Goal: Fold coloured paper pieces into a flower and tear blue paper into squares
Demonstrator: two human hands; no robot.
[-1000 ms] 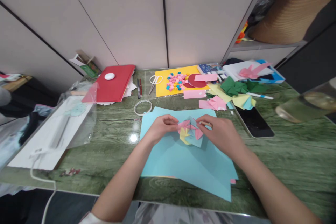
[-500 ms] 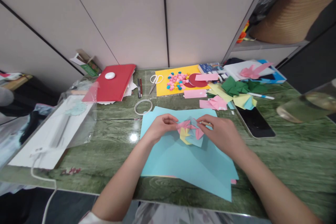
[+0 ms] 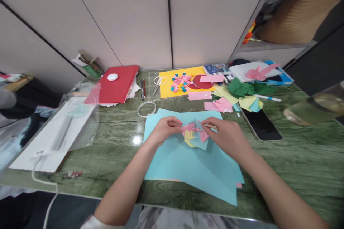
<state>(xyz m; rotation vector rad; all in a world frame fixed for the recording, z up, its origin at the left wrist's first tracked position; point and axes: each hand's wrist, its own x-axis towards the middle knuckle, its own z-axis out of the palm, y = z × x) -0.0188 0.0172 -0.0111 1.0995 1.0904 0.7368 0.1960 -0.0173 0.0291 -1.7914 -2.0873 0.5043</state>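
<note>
A folded paper flower (image 3: 195, 134) in pink, yellow and light blue sits over the light blue paper sheets (image 3: 188, 171). At its left edge, my left hand (image 3: 170, 128) pinches a pink petal between thumb and fingers. My right hand (image 3: 225, 134) is closed at the flower's upper right edge, its fingertips on the folded paper. A thin pale strip shows by the right fingers; what it is I cannot make out. The palms and the flower's underside are hidden.
A phone (image 3: 262, 123) lies to the right, near a glass of liquid (image 3: 317, 109). Folded green papers (image 3: 240, 88), scissors (image 3: 158, 84), a roll of tape (image 3: 146, 109), small coloured balls (image 3: 180, 83) and a red folder (image 3: 118, 86) are along the back.
Almost nothing differs. Both hands hold their places at the flower, with at most a tiny shift of the folded paper at the right fingertips.
</note>
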